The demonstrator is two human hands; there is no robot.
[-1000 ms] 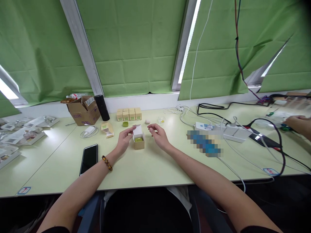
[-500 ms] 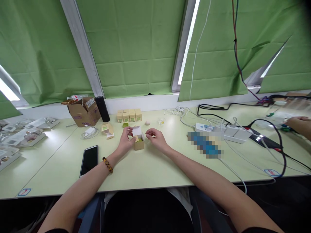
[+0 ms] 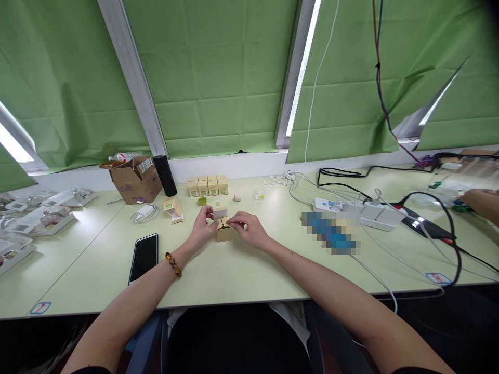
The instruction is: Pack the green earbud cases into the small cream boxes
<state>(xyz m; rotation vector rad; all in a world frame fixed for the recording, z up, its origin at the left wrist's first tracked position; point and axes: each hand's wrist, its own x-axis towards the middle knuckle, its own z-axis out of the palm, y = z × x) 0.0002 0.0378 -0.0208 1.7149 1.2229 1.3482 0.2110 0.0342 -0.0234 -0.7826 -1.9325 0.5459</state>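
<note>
Between my hands stands a small kraft cardboard box (image 3: 224,236) on the table. Its two side flaps lie folded inward over the opening, and the lid sticks up at the back. My left hand (image 3: 201,228) is closed at the box's left side, with thumb and fingers on the flap and lid. From the other side my right hand (image 3: 252,229) pinches at the right flap. The box's contents are hidden under the flaps. Behind it lie a small green piece (image 3: 201,200), a pale pinkish lump (image 3: 237,197) and a clear little dish (image 3: 259,195).
Several closed small boxes (image 3: 208,186) stand in a row at the back, and another opened carton (image 3: 173,210) lies left. A phone (image 3: 143,258) is near my left forearm. Cables and a power strip (image 3: 372,214) spread at right, where another person's hand (image 3: 481,202) shows.
The box's side flaps have been folded in over the green contents. My right hand has moved left onto the box, and the lid has tilted forward.
</note>
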